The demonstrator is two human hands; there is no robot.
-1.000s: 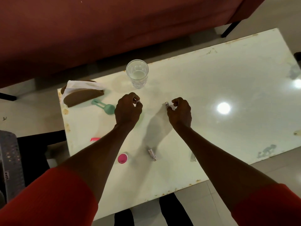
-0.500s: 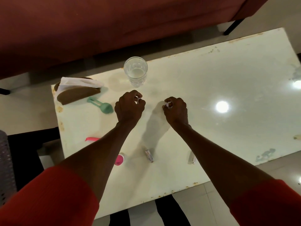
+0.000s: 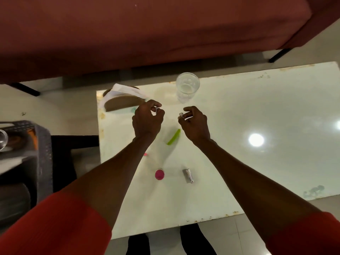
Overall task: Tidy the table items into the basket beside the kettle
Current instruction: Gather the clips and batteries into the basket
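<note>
My left hand [image 3: 147, 120] pinches a small pale item [image 3: 157, 109] between thumb and fingers above the white table [image 3: 257, 111]. My right hand [image 3: 194, 123] pinches a similar small white item [image 3: 180, 115]. Between and just below the hands lies a green stick-like item [image 3: 173, 137]. Nearer me on the table sit a pink round lid [image 3: 159, 174] and a small silver tube [image 3: 188, 175]. A pink sliver [image 3: 145, 154] shows beside my left forearm. A dark grey basket [image 3: 43, 144] stands at the left, off the table.
A drinking glass [image 3: 187, 87] stands at the table's far edge. A brown holder with white tissue [image 3: 122, 100] sits at the far left corner. A dark red sofa [image 3: 147, 34] runs behind the table. A clear glass object [image 3: 2, 139] shows at the far left edge.
The view has swung left, bringing the grey basket in. Both hands have lifted slightly with their small items, and the green stick now shows between them; the teal scoop is mostly hidden.
</note>
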